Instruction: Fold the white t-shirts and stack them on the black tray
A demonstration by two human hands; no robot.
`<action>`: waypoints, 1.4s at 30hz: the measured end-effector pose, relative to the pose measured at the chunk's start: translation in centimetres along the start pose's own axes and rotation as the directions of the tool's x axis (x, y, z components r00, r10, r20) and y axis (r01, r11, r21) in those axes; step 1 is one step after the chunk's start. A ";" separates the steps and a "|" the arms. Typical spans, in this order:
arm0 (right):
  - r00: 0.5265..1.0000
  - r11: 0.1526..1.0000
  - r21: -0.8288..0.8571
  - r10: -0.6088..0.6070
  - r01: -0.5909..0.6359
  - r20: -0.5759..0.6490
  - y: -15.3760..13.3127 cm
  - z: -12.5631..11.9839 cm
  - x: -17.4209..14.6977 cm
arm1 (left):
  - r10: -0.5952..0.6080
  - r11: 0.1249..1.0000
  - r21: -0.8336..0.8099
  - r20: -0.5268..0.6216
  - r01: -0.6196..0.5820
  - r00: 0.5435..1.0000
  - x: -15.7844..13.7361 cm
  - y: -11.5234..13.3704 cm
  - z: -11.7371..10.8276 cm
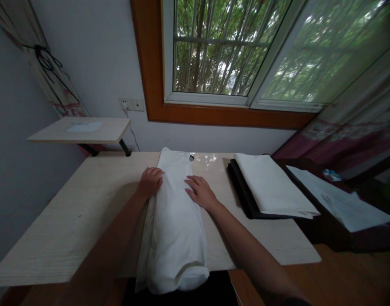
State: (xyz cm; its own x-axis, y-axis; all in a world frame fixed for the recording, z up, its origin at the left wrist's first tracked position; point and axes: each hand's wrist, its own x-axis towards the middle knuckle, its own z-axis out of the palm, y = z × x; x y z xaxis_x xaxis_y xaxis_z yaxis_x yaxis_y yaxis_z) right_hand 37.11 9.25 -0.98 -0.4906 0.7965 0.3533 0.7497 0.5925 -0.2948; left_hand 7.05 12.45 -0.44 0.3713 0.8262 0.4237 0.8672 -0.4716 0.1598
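A white cloth garment or sheet [177, 229], folded into a long strip, lies lengthwise on the pale wooden desk [76, 212]. Its near end is thick and rounded and hangs slightly over the desk's front edge. My left hand [150, 182] rests against the strip's left edge, its fingers bent a little over the fabric without closing on it. On the right edge, the fingers of my right hand [201, 192] are spread and touch the cloth. What kind of item the cloth is cannot be made out.
Folded white fabric [271, 182] lies on a folded black item [242, 191] at the desk's right. A small raised shelf [112, 129] with a paper stands at the back left. Beyond the right edge, a dark surface holds a pale sheet [338, 199]. A window is behind.
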 end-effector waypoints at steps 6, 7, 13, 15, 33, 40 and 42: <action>0.996 0.998 -0.059 0.028 -0.023 0.084 -1.6 -0.9 -3.0 | 0.086 0.996 -0.034 0.060 -0.084 0.995 -2.8 0.2 -0.6; 0.995 0.997 -0.067 0.035 -0.029 0.090 -1.7 -0.9 -3.2 | 0.077 0.997 -0.023 0.069 -0.076 0.995 -3.3 0.4 -0.6; 0.988 0.993 -0.111 0.063 -0.048 0.139 -1.8 -1.3 -2.9 | -0.027 0.999 0.047 0.139 0.021 0.990 -4.9 1.4 -1.1; 0.985 0.991 -0.123 0.070 -0.051 0.156 -1.4 -1.3 -2.4 | -0.048 0.997 0.062 0.161 0.038 0.986 -4.5 1.5 -1.0; 0.995 0.995 -0.054 0.091 -0.089 0.044 1.1 -1.1 1.2 | -0.070 0.996 0.062 0.106 0.063 0.992 -0.7 0.6 0.4; 0.991 0.984 0.132 -0.127 0.121 0.039 -1.1 -3.0 -4.1 | -0.015 0.999 0.031 0.137 0.011 0.990 -4.4 1.8 -1.3; 0.993 0.987 0.116 -0.114 0.109 0.037 -1.0 -3.4 -5.7 | -0.007 0.999 0.032 0.148 0.003 0.989 -5.9 2.2 -1.6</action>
State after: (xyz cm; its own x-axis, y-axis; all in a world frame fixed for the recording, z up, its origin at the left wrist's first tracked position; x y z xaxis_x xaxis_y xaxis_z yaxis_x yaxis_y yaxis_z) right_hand 40.68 3.67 0.31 -0.5891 0.7277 0.3513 0.6349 0.6858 -0.3559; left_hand 6.20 6.09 -1.11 0.4098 0.8662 0.2858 0.8783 -0.4593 0.1325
